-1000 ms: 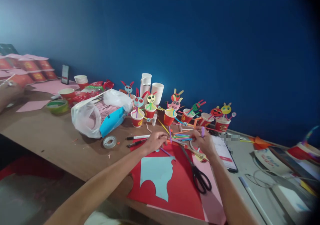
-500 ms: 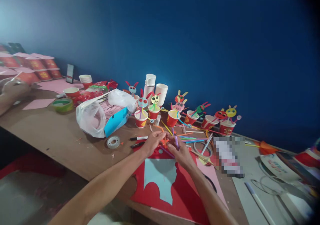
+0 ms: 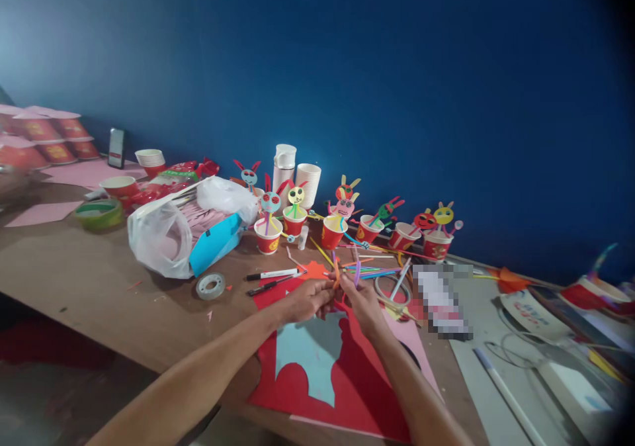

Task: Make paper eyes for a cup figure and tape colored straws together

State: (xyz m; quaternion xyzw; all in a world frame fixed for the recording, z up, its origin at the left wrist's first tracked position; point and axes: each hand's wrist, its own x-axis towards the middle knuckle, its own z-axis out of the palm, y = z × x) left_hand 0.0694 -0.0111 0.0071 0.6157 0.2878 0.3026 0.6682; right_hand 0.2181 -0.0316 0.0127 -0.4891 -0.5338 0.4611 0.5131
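Above the red paper (image 3: 367,393), my left hand (image 3: 310,298) pinches a bent orange drinking straw (image 3: 337,275). My right hand (image 3: 362,306) is closed on a bent purple drinking straw (image 3: 357,272) right beside it. The fingertips of both hands meet, so the straws' lower ends are partly hidden. Below the hands lies a cut piece of light blue paper (image 3: 307,360). Loose coloured straws (image 3: 380,273) are scattered just behind my right hand, and two markers (image 3: 272,274) lie left of my left hand.
Red paper cups (image 3: 268,237) with rabbit-faced straw figures line the wall. A plastic bag of paper (image 3: 159,234) and a tape roll (image 3: 210,286) are on the left. A phone (image 3: 116,148) stands farther back. At the left edge shows a person's blurred hand (image 3: 12,184).
The view has swung slightly right, so the table things sit farther left. My hands have drawn together, and the orange straw now stands more upright next to the purple one.
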